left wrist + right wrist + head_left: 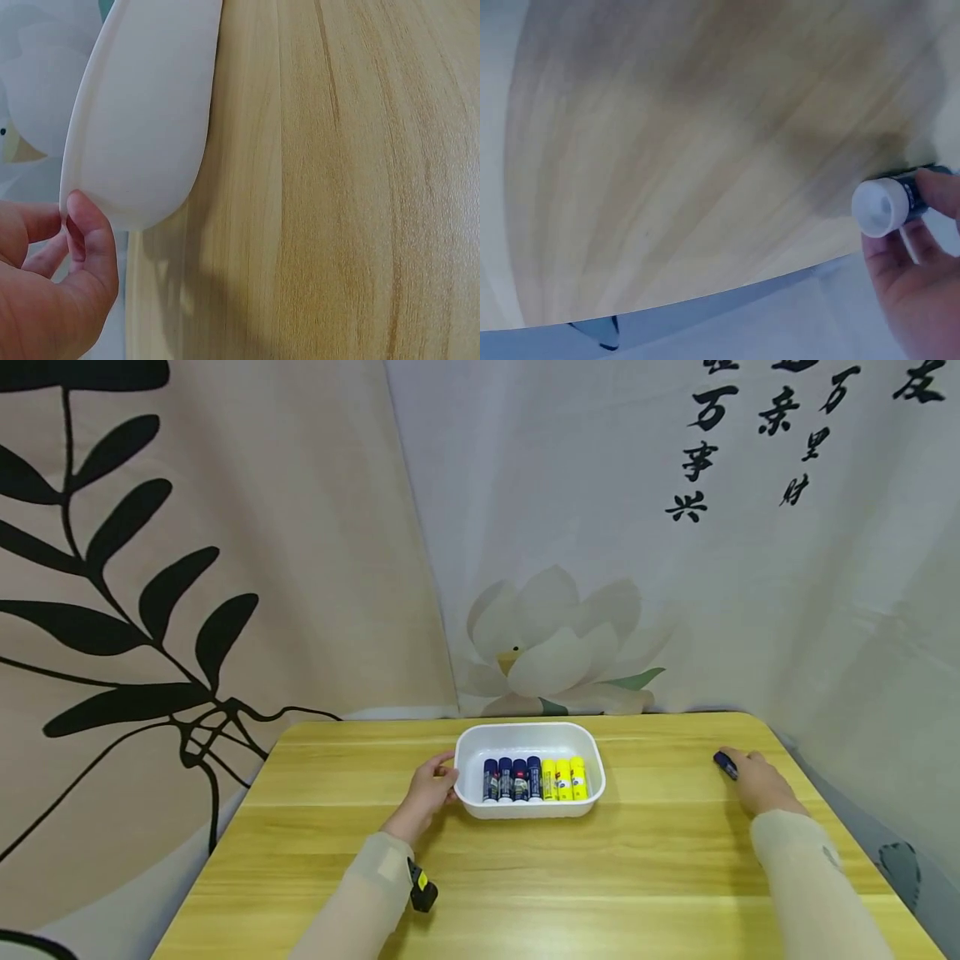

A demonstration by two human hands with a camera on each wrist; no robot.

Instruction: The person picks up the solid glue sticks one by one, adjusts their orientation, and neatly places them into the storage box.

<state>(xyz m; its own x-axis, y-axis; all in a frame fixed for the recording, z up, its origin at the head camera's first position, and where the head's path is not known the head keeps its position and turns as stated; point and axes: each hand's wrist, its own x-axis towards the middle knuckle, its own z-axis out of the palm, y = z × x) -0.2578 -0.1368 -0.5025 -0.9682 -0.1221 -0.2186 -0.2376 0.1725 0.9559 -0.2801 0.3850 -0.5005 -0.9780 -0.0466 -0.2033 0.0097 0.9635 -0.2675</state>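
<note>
A white plastic tray (529,739) sits on the wooden table. Inside it, several navy glue sticks (505,780) stand side by side, with three yellow glue sticks (564,780) to their right. My left hand (429,791) pinches the tray's left rim; in the left wrist view the thumb (91,225) presses the outer wall. Off at the table's right side, my right hand (761,783) grips a navy glue stick (725,765). Its white round end (880,208) faces the right wrist camera, and the thumb lies over the dark barrel.
The table (525,893) has its back edge against a printed curtain (322,527) with dark leaves, a pale flower and black characters. Between the tray and my right hand lies a wide stretch of bare wood. A black wrist device (422,887) sits on my left sleeve.
</note>
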